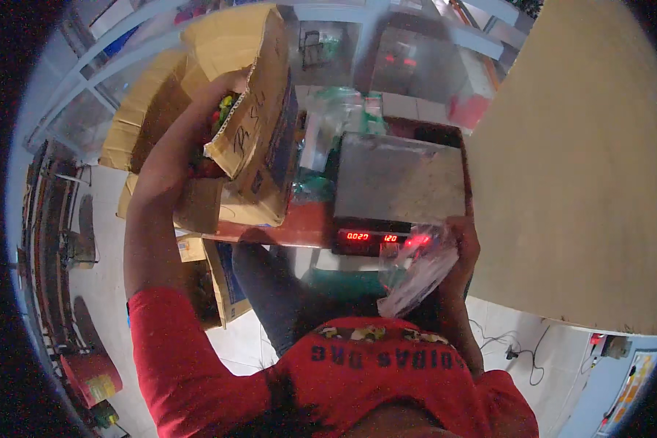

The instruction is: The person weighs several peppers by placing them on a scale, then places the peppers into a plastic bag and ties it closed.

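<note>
An open cardboard box [252,193] stands on the left part of a red table [306,226]. My left arm reaches over its side, and my left hand [226,84] is down among the flaps. The flap hides its fingers. Beside my wrist, small green, yellow and red things [225,109] show inside, too small to name. My right hand [465,252] is closed around a clear plastic bag [420,281], which hangs at the near right corner of a digital scale [401,175]. Nothing stands on the scale's metal plate, and its red display is lit.
Clear and green plastic bags [332,124] lie between box and scale. A second cardboard box [226,285] sits on the floor below, left of my legs. A large pale board [577,168] rises close on the right. Cables [515,354] run over the tiled floor.
</note>
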